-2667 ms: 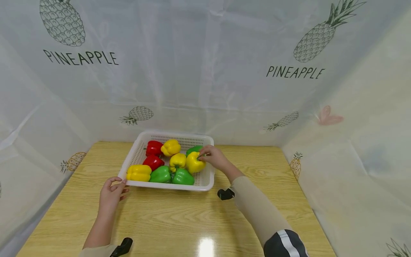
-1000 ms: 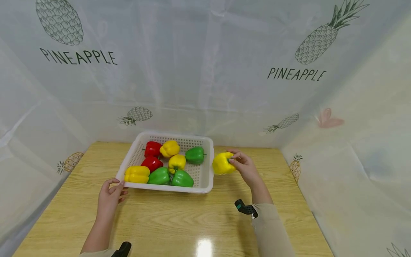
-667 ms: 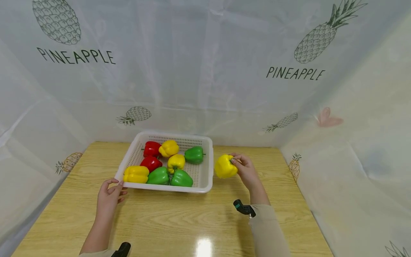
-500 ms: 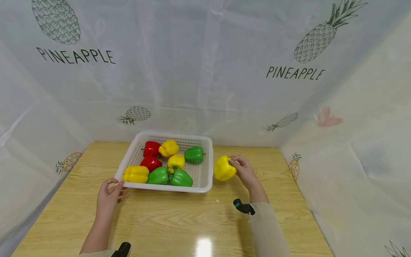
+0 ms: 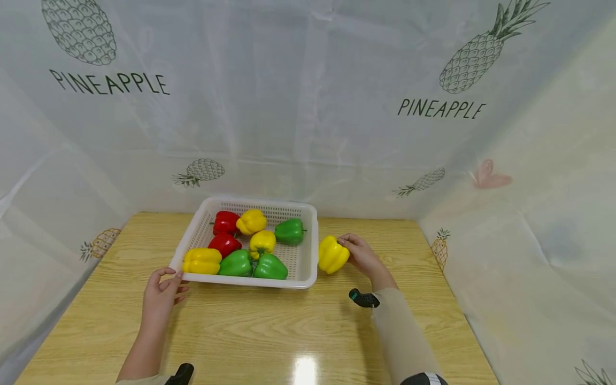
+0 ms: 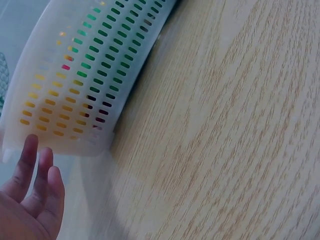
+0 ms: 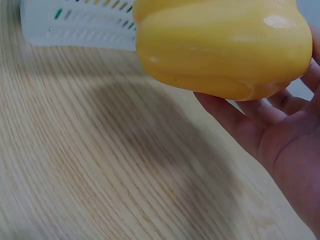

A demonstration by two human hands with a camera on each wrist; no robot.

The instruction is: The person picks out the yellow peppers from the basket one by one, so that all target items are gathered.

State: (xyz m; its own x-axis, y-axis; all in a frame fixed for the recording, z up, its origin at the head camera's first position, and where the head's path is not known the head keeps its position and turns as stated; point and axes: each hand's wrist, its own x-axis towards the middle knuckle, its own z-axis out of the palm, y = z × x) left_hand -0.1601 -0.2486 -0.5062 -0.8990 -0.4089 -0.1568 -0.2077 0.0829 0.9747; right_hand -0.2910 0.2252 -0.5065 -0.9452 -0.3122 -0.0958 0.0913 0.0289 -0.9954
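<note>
Pineapple-printed sheeting (image 5: 289, 107) hangs behind the wooden table (image 5: 250, 331). Your left hand (image 5: 159, 297) pinches the white basket (image 5: 313, 246) at its near left corner, presumably to stop it sliding. Your right hand (image 5: 364, 258) holds the yellow pepper (image 5: 333, 255) by its stem end, just right of the basket; that grip probably suits its bulk, leaving most of the body uncovered. Its shadow lies apart on the wood, so it seems raised. It looks glossy, plump and lobed, tilted with the stem toward the far right.
</note>
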